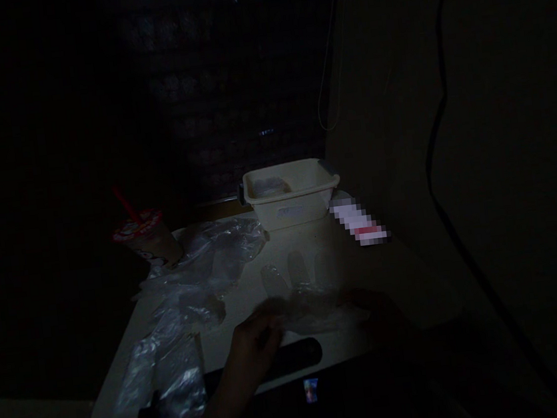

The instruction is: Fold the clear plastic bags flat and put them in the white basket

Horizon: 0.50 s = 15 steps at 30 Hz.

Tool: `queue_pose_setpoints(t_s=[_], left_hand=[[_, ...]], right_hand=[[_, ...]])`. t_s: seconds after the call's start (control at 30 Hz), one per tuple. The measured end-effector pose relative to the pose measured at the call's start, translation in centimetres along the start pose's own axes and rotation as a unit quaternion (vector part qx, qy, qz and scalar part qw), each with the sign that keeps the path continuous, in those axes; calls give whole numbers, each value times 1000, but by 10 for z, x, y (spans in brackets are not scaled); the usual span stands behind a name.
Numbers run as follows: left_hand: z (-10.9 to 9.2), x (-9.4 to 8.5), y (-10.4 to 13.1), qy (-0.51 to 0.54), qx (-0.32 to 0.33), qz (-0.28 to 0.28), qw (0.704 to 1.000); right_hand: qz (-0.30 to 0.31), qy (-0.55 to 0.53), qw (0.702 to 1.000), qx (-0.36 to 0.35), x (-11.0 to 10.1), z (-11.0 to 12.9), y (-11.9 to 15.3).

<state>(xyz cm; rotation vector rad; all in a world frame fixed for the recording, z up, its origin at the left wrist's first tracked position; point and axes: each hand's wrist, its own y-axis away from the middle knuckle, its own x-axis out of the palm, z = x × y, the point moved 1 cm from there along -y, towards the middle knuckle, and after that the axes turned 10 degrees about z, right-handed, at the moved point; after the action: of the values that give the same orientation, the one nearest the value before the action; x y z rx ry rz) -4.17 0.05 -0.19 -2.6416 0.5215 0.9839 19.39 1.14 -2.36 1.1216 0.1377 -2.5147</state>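
Observation:
The light is very dim. My left hand (257,337) pinches the near left edge of a thin clear plastic glove (315,309), its fingers closed. Rounded, finger-like lobes of the plastic lie flat on the white table (250,313), pointing away from me. At the right end of the plastic, my right hand (378,308) is closed on its edge, mostly lost in shadow. A heap of crumpled clear plastic (205,271) spreads over the left side of the table. Under my left wrist runs a long black bar-shaped object (295,358) near the front edge.
A cream plastic bin (292,215) with grey handles stands at the back, with some clear plastic inside. Left of it is a drink cup (155,246) with a red straw. A blurred-out pale item (357,220) lies to the right. A dark cable (430,171) hangs along the wall.

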Motion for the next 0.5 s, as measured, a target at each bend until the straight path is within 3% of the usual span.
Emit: queue_pose_setpoints(t_s=[0.13, 0.33, 0.5], left_hand=[[-4, 2, -4, 3, -61, 11, 998], [2, 6, -11, 7, -116, -16, 993], [8, 6, -22, 58, -127, -37, 989]], right_hand=[[13, -43, 996, 76, -5, 10, -7], [24, -122, 986, 109, -15, 21, -18], [-3, -159, 980, 119, -10, 11, -25]])
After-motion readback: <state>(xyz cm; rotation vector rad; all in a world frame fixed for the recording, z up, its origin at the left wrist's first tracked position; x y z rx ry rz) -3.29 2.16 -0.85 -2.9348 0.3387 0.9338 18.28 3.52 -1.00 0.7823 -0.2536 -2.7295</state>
